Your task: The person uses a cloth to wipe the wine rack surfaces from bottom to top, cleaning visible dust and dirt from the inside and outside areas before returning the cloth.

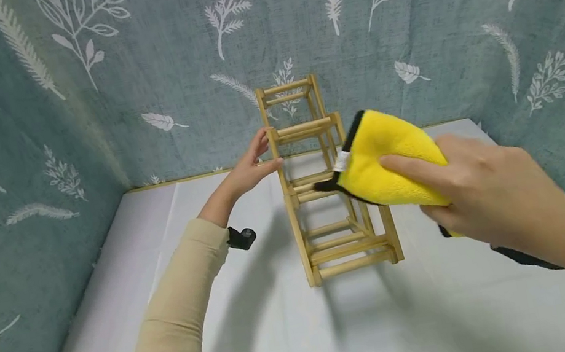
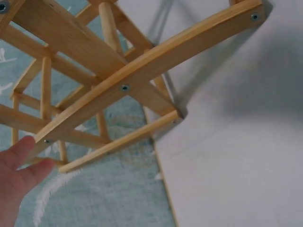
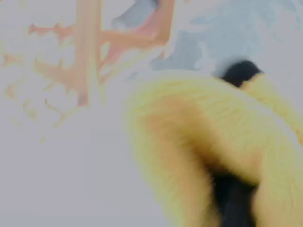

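Note:
A tiered wooden rack with slats and round rungs stands in the middle of the white table. My left hand holds its left side rail, the fingers at the far side and the thumb nearer. In the left wrist view, the fingertips meet the wooden rail, which has metal screws in it. My right hand grips a folded yellow cloth with black edging and a white tag, raised in front of the rack's right side. Blurred yellow cloth fills much of the right wrist view and hides the fingers there.
The white tabletop ends at a grey-green fabric backdrop with white leaf prints, behind and at both sides. Shadows of the rack and arm fall across the table. A black strap piece sits at the left wrist.

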Tool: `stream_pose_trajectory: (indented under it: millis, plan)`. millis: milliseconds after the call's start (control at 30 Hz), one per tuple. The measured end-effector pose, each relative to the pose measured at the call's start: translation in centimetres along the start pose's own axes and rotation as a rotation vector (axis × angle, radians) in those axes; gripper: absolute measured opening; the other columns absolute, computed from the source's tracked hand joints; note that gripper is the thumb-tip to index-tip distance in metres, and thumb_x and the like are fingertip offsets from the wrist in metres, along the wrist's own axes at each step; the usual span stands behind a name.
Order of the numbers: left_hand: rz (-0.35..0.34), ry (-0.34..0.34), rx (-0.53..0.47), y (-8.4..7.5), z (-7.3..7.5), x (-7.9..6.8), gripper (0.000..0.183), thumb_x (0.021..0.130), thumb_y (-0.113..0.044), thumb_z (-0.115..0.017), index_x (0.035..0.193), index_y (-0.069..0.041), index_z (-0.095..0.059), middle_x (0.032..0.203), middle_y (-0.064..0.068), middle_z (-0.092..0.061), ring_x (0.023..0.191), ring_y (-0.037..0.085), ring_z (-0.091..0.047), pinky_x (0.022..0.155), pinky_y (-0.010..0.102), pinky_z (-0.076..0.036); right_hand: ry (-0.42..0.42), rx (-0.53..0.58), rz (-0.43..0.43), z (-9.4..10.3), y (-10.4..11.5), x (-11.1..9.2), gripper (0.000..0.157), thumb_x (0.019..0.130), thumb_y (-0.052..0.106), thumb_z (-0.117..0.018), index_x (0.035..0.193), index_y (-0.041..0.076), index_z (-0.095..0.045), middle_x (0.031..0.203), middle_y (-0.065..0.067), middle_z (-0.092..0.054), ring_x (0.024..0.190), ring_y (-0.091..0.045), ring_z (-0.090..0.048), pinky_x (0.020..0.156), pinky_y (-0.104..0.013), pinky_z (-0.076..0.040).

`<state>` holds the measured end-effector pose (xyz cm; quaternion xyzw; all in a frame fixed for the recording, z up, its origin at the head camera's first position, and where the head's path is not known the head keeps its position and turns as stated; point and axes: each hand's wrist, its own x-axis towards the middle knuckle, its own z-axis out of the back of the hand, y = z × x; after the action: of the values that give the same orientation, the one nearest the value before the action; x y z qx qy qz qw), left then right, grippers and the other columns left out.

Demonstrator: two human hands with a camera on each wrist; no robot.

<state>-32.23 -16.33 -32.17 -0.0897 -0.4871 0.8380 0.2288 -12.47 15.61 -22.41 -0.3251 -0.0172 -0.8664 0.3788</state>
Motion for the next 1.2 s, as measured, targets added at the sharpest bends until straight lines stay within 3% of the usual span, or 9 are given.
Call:
stream_pose_trajectory:
  millis: [100, 233, 433, 567, 667, 733, 867, 933, 1200]
  plan:
    - [-0.004, -0.006, 0.0, -0.1, 0.0, 0.1, 0.073, 0.093, -0.026, -0.053, 0.148, -0.026, -0.005, 0.154, 0.009, -0.008, 0.14, 0.025, -0.014, 0.11, 0.052, -0.01, -0.145, 0.071, 0.141, -1.5, 1.2, 1.9, 0.059, 0.059, 0.009, -0.071, 0.116, 0.02, -0.06, 0.071, -0.013, -0.051, 0.052, -0.021, -0.042, 0.036, -0.03, -0.035]
    - [0.004, -0.028, 0.038, -0.2, -0.2, 0.2, 0.073, 0.092, -0.025, -0.054, 0.148, -0.027, -0.008, 0.154, 0.009, -0.009, 0.139, 0.025, -0.017, 0.109, 0.054, -0.013, -0.025, 0.123, 0.206, -4.4, 2.5, 4.2, 0.057, 0.063, 0.011, -0.075, 0.117, 0.023, -0.06, 0.068, -0.009, -0.047, 0.051, -0.016, -0.034, 0.037, -0.024, -0.03]
    - [0.024, -0.017, 0.007, -0.1, -0.2, 0.0, 0.072, 0.092, -0.028, -0.053, 0.148, -0.028, -0.007, 0.154, 0.008, -0.009, 0.14, 0.021, -0.015, 0.111, 0.05, -0.012, 0.374, 0.103, -0.014, -5.3, 2.2, 4.5, 0.056, 0.073, 0.02, -0.073, 0.125, 0.027, -0.054, 0.078, -0.01, -0.052, 0.053, -0.017, -0.042, 0.038, -0.026, -0.035]
    - [0.022, -0.008, -0.018, -0.1, -0.1, 0.0, 0.073, 0.092, -0.029, -0.054, 0.148, -0.029, -0.006, 0.154, 0.008, -0.008, 0.14, 0.02, -0.013, 0.111, 0.049, -0.01, 0.503, 0.099, -0.182, -3.7, 0.8, 3.5, 0.054, 0.076, 0.018, -0.066, 0.127, 0.026, -0.052, 0.076, -0.009, -0.05, 0.052, -0.017, -0.041, 0.039, -0.029, -0.034]
    - [0.01, -0.002, 0.0, -0.2, 0.0, 0.0, 0.073, 0.092, -0.03, -0.054, 0.148, -0.029, -0.006, 0.154, 0.009, -0.008, 0.14, 0.021, -0.012, 0.111, 0.05, -0.009, 0.555, 0.098, -0.214, -2.6, -0.1, 3.2, 0.053, 0.077, 0.019, -0.064, 0.128, 0.025, -0.052, 0.078, -0.01, -0.052, 0.052, -0.016, -0.041, 0.04, -0.029, -0.034]
    - [0.002, 0.01, 0.011, -0.3, 0.0, 0.0, 0.073, 0.092, -0.029, -0.053, 0.148, -0.029, -0.006, 0.154, 0.009, -0.006, 0.141, 0.023, -0.011, 0.111, 0.052, -0.009, 0.484, 0.087, -0.17, -2.2, -0.4, 3.2, 0.052, 0.075, 0.018, -0.066, 0.125, 0.024, -0.053, 0.079, -0.011, -0.054, 0.053, -0.017, -0.042, 0.04, -0.03, -0.035]
    - [-0.016, 0.028, 0.037, -0.4, 0.0, 0.1, 0.073, 0.094, -0.028, -0.051, 0.148, -0.026, -0.003, 0.154, 0.009, -0.004, 0.14, 0.027, -0.012, 0.11, 0.053, -0.009, 0.218, 0.107, 0.007, -3.1, 0.9, 3.6, 0.053, 0.07, 0.013, -0.07, 0.121, 0.023, -0.057, 0.079, -0.012, -0.055, 0.054, -0.019, -0.044, 0.039, -0.029, -0.036]
    - [-0.018, 0.032, 0.046, -0.4, 0.1, 0.1, 0.073, 0.094, -0.027, -0.051, 0.148, -0.025, -0.002, 0.154, 0.009, -0.002, 0.14, 0.028, -0.012, 0.11, 0.054, -0.009, 0.176, 0.134, 0.102, -4.3, 2.3, 3.8, 0.054, 0.069, 0.015, -0.072, 0.121, 0.023, -0.057, 0.08, -0.012, -0.055, 0.056, -0.019, -0.046, 0.039, -0.026, -0.036]
    - [-0.016, 0.042, 0.039, -0.6, 0.2, 0.2, 0.073, 0.094, -0.029, -0.051, 0.147, -0.03, -0.001, 0.154, 0.006, -0.002, 0.14, 0.028, -0.012, 0.11, 0.053, -0.009, 0.585, 0.24, 0.246, -5.6, 6.0, 2.1, 0.048, 0.076, 0.022, -0.069, 0.121, 0.032, -0.056, 0.075, 0.0, -0.054, 0.054, -0.01, -0.04, 0.038, -0.021, -0.031]
